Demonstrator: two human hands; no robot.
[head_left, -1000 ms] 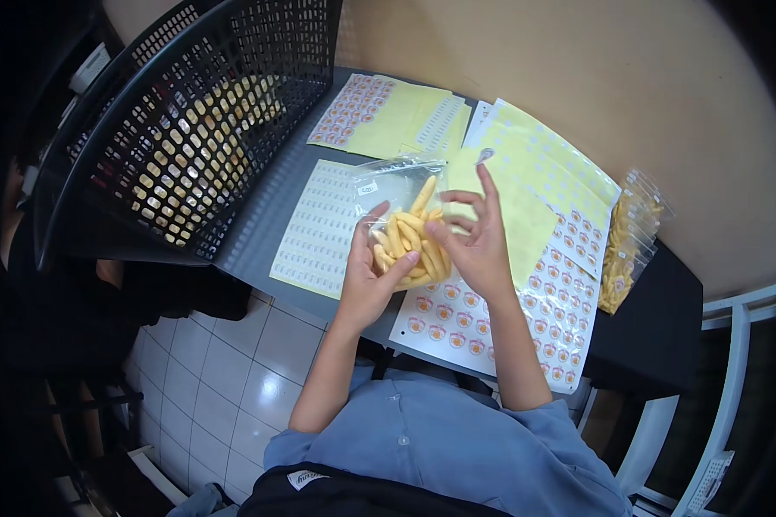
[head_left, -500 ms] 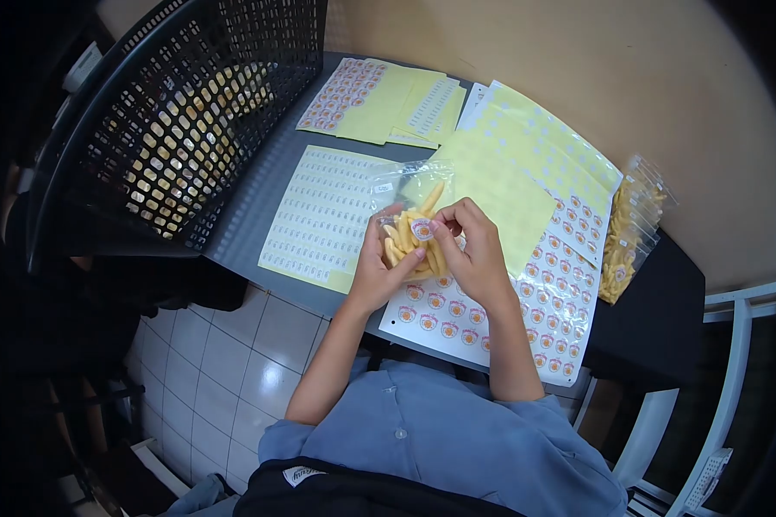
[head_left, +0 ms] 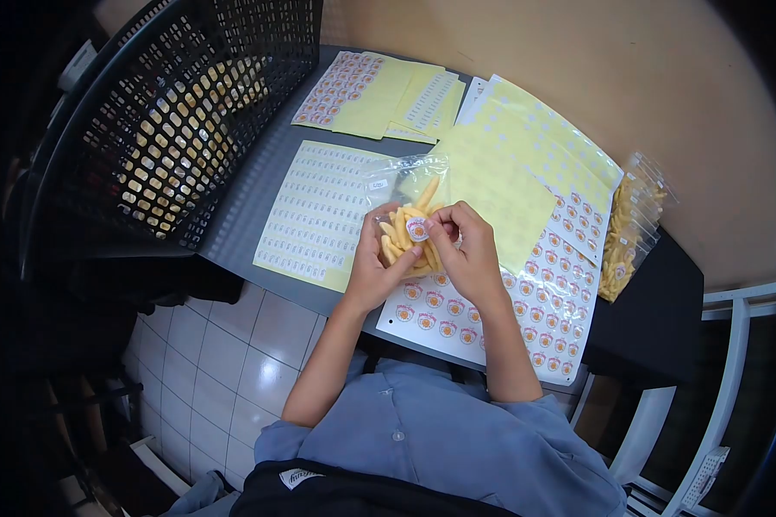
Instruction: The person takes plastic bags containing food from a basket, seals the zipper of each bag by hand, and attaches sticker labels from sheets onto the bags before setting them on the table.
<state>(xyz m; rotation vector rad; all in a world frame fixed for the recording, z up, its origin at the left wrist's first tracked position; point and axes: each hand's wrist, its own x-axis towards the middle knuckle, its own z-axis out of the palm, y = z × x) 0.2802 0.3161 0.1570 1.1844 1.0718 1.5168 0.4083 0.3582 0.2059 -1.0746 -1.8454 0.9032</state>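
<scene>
A clear plastic bag of yellow stick-shaped snacks (head_left: 398, 236) is gripped along its left side by my left hand (head_left: 375, 271), thumb across the front. Near the bag's top left is a small white label (head_left: 377, 185). A round logo sticker (head_left: 417, 228) lies against the bag's front. My right hand (head_left: 467, 250) pinches at that sticker's right edge with thumb and index finger, the other fingers curled. Beneath the hands spreads a sheet of round logo stickers (head_left: 448, 314), and left of the bag is a sheet of small white labels (head_left: 306, 211).
A tall black perforated basket (head_left: 276, 34) stands on the left, with packed goods showing through its holes. Filled snack bags (head_left: 621, 258) lie at the table's right end. Yellow backing sheets (head_left: 491, 189) and further sticker sheets (head_left: 341, 82) cover the table's far side, near the wall.
The view has shifted slightly. My hands keep the same hold on the bag, and the sticker stays at its front under my right fingertips.
</scene>
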